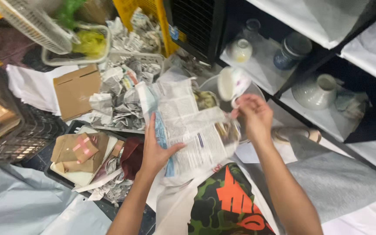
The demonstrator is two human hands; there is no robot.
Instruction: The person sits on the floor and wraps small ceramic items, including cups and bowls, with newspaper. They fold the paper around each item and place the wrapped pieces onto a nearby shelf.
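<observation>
Head view: cup (230, 83) mouth leftward

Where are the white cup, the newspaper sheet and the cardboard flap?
white cup (230, 83), head view, on its side wall.
newspaper sheet (188, 122), head view, on its printed middle.
cardboard flap (75, 89), head view, on its flat face.
</observation>
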